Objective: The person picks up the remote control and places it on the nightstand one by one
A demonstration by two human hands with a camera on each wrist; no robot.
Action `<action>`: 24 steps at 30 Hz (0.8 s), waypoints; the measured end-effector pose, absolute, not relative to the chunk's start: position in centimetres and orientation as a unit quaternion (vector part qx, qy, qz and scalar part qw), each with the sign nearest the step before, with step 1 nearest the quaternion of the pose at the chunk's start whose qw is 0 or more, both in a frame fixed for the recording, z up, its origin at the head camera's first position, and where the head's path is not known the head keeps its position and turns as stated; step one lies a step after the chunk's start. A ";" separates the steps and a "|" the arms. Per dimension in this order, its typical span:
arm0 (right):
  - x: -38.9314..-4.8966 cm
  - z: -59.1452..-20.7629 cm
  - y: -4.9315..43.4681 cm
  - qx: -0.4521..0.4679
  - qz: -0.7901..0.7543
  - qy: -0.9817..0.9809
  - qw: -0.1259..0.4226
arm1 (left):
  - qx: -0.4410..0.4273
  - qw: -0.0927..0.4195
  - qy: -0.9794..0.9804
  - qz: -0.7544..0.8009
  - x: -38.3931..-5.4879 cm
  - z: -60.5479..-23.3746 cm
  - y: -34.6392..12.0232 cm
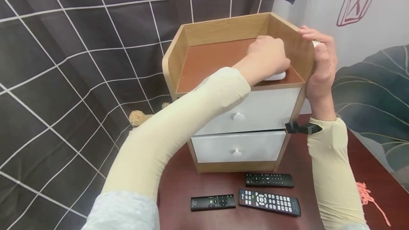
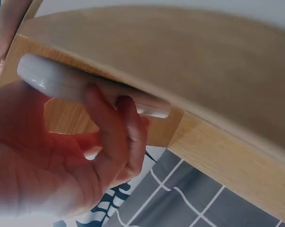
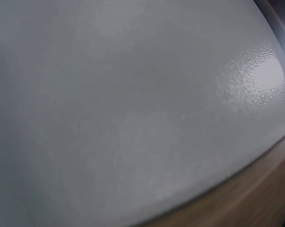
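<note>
A small wooden cabinet (image 1: 227, 31) with white drawers and a brown top board stands on the table. My left hand (image 1: 268, 54) reaches into its railed top, near the right side panel. It grips a slim white remote control (image 1: 275, 76), rounded at the end; in the left wrist view the curled fingers (image 2: 115, 137) meet the remote's edge. The button face cannot be made out. My right hand (image 1: 322, 63) holds the front edge of the right side panel, fingertips over its top. The right wrist view shows only a white drawer front (image 3: 133, 104) and wooden edging.
Three black remote controls lie before the cabinet: one nearest it (image 1: 269, 180), one at left (image 1: 213, 202), one at right (image 1: 270, 202). Pink yarn (image 1: 367, 198) lies at the right. A checked curtain (image 1: 80, 81) hangs behind. A fluffy tan thing (image 1: 138, 118) peeks out left of the cabinet.
</note>
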State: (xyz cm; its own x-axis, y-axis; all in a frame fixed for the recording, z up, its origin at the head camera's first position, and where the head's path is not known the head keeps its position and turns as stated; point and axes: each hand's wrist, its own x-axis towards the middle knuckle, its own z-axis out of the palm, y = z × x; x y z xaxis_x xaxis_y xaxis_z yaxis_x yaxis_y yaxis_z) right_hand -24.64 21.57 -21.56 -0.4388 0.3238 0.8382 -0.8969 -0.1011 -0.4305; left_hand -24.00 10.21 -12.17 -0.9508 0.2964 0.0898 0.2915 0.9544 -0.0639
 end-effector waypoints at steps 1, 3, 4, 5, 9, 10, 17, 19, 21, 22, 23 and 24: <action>-24.6 -21.5 21.5 0.286 0.685 -0.501 0.446 | -0.143 0.051 -0.988 0.032 -24.1 -12.2 10.4; -24.7 -21.6 21.5 0.287 0.683 -0.503 0.446 | -0.132 0.056 -0.989 0.039 -24.2 -12.5 10.8; -24.7 -21.6 21.5 0.286 0.681 -0.506 0.446 | -0.125 0.056 -0.990 0.040 -24.2 -12.5 10.9; -24.7 -21.7 21.4 0.286 0.681 -0.506 0.445 | -0.119 0.056 -0.991 0.040 -24.3 -12.6 11.0; -24.7 -21.9 21.4 0.287 0.679 -0.512 0.441 | -0.103 0.055 -0.992 0.050 -24.4 -12.8 11.2; -24.8 -22.0 21.4 0.288 0.679 -0.513 0.440 | -0.105 0.057 -0.991 0.057 -24.4 -12.9 11.1; -24.8 -21.8 21.4 0.298 0.679 -0.508 0.438 | -0.152 0.092 -0.980 0.091 -23.6 -12.9 9.7; -24.8 -21.8 21.4 0.301 0.676 -0.511 0.437 | -0.169 0.113 -0.976 0.084 -23.2 -12.8 9.1; -24.8 -21.9 21.5 0.298 0.673 -0.516 0.438 | -0.192 0.146 -0.967 0.082 -22.6 -12.7 8.5; -24.8 -21.9 21.5 0.297 0.670 -0.519 0.439 | -0.207 0.164 -0.961 0.081 -22.3 -12.7 8.2; -24.7 -21.9 21.6 0.296 0.668 -0.521 0.440 | -0.223 0.180 -0.955 0.078 -22.0 -12.6 7.8; -24.7 -21.9 21.6 0.296 0.669 -0.520 0.440 | -0.240 0.194 -0.949 0.072 -21.7 -12.6 7.5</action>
State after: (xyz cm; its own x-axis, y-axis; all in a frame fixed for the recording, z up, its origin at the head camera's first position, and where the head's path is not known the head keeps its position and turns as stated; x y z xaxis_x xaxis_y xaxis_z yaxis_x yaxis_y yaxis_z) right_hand -24.70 21.63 -21.86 -0.4364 0.2809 0.8548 -0.8976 -0.0710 -0.4350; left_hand -21.65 7.53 -12.60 -0.8098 0.4833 0.3327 0.4278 0.8744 -0.2290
